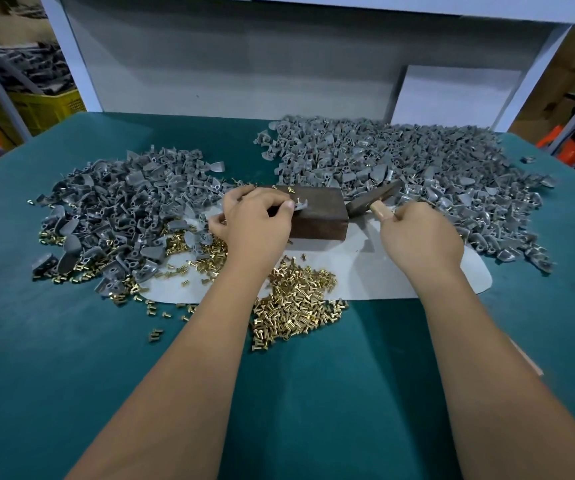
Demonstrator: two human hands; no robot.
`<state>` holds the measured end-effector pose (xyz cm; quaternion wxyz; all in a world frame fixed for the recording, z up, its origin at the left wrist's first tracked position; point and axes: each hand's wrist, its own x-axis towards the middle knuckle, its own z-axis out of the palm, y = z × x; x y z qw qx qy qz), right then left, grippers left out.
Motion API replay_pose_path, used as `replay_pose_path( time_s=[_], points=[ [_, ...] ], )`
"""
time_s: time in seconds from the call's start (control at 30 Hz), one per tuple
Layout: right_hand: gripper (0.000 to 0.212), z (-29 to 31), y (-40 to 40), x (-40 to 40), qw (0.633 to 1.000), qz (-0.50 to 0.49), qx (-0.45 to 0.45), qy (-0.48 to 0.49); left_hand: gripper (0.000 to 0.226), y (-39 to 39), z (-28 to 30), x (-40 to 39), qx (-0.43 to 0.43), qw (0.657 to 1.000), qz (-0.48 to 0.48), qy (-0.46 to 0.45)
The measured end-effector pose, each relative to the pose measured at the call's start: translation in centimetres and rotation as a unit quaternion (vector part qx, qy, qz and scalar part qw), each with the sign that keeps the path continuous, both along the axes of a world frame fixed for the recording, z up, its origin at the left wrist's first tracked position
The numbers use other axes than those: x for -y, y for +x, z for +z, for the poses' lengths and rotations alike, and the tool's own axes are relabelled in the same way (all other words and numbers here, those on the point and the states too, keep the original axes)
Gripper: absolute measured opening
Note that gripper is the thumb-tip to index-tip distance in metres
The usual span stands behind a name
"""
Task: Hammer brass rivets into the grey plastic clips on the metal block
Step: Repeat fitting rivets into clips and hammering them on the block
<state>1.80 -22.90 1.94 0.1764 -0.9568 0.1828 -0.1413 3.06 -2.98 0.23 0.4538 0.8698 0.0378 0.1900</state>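
Here the left hand (256,216) pinches a grey plastic clip (300,205) against the near-left top edge of the metal block (317,216), fingers (284,207) curled tight on it, with a brass rivet (297,201) standing upright from the clip just beyond the fingertips. The right hand (419,237) grips the wooden handle of the hammer (370,200), whose head lies low, just off the block's right side. So the rivet lies left of the hammer head, and the hammer's long axis runs from the right hand up and away to the right. The right hand is the one to strike; the blow, I judge, must travel leftward and down onto the rivet, landing just beside the holding fingertips, which leaves little margin. Above the block the room is open. Clip piles crowd the bench (71,358) left (123,202) and right (417,161), and loose brass rivets (296,306) lie near the wrists.
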Motion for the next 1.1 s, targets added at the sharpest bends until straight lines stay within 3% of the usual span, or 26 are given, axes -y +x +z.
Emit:
replay_pose_path(
  time_s=[0.2,0.3,0.37,0.5,0.63,0.8,0.93,1.03,1.1],
  points=[
    [0.024,0.2,-0.6,-0.6,1.0,0.0,0.001,-0.03,0.014,-0.1,0.0,0.0,0.0,1.0,-0.006,-0.008],
    [0.03,0.3,-0.7,-0.9,0.992,0.007,0.013,-0.126,0.013,-0.1,-0.1,0.0,0.0,1.0,-0.007,-0.002],
    [0.031,0.4,-0.8,-1.1,0.983,0.029,0.071,-0.167,0.013,-0.1,-0.1,0.0,0.0,1.0,-0.007,-0.001],
    [0.029,0.3,-0.9,-3.3,0.971,0.131,0.183,-0.081,0.013,-0.1,-0.1,0.0,0.0,1.0,-0.003,-0.004],
    [0.04,-0.5,-0.9,-6.6,0.967,0.199,0.152,0.052,0.012,-0.3,0.1,0.0,0.005,1.0,-0.006,-0.023],
    [0.02,-0.9,0.0,-7.7,0.965,0.192,0.15,0.098,0.013,-0.6,0.4,-0.1,0.004,0.998,-0.021,-0.051],
    [0.016,-0.2,0.5,-7.7,0.965,0.185,0.124,0.136,0.015,-0.6,0.6,-0.1,-0.001,0.998,-0.033,-0.051],
    [0.005,0.7,1.0,-7.3,0.959,0.222,0.101,0.145,0.015,-0.4,0.6,0.0,-0.004,0.999,-0.031,-0.031],
    [0.009,1.5,1.4,-7.0,0.943,0.274,0.067,0.175,0.015,-0.4,0.5,0.0,0.0,0.999,-0.033,-0.033]
  ],
)
